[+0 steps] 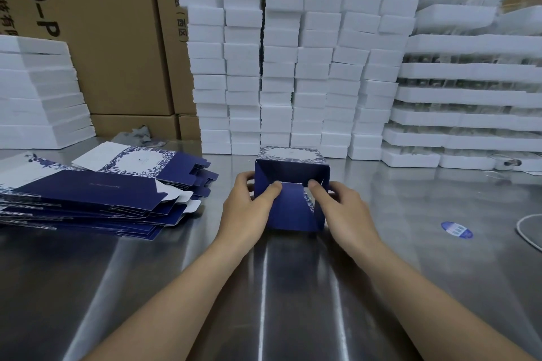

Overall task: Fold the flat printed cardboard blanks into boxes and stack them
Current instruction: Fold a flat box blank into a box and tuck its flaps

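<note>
Head view: half-formed blue box (291, 190) sits on the steel table (410, 214) in front of me, blank pile (96, 193) to its left. My left hand (249, 202) and right hand (341, 202) grip opposite sides, thumbs pressing end flaps inward — best to seat both evenly, keeping the walls square.

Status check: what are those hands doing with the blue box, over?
Left hand and right hand both grip blue box, thumbs pressing flaps in. Flat blanks piled left. Nothing blocking.
</note>
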A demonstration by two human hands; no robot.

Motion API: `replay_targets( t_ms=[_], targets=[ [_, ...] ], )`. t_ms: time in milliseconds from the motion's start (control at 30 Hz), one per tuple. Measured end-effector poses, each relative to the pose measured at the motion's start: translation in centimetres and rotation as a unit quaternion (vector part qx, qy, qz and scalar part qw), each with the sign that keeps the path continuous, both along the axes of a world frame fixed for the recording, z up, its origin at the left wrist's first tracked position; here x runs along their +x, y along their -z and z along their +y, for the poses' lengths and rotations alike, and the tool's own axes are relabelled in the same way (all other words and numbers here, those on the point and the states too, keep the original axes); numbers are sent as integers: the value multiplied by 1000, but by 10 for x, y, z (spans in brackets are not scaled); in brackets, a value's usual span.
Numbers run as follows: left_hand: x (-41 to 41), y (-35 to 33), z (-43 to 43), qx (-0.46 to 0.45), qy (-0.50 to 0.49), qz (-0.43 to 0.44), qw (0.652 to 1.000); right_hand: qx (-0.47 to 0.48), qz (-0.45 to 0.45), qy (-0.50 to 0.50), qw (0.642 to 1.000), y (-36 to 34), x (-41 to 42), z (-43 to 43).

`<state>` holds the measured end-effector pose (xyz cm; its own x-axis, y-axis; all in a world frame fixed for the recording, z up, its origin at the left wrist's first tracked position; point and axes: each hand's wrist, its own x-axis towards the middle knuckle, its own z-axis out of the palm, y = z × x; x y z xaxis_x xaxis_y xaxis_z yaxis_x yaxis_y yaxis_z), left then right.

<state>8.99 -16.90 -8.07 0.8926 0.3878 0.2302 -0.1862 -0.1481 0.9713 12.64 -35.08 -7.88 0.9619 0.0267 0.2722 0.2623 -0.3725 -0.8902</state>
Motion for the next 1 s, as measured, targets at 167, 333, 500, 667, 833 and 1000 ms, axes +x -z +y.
replay_targets(
  t_ms=[167,333,500,667,833,1000],
  targets=[
    [-3,0,-3,-1,-13,-6,1000,-14,3,-1,1000,3,-1,3],
    [-4,2,-5,27,-27,-7,999,-42,-11,19,999,3,-4,5],
    [-4,5,-6,60,-35,1,998,-65,-16,24,997,1,-9,6],
    [-5,3,-8,51,-37,1,998,-71,-19,27,997,0,-12,7],
    [-9,1,-12,33,-14,-17,999,-54,-18,7,998,3,-13,9],
    [-11,-4,-13,3,23,-31,999,-32,-27,12,999,3,-13,10]
  ],
)
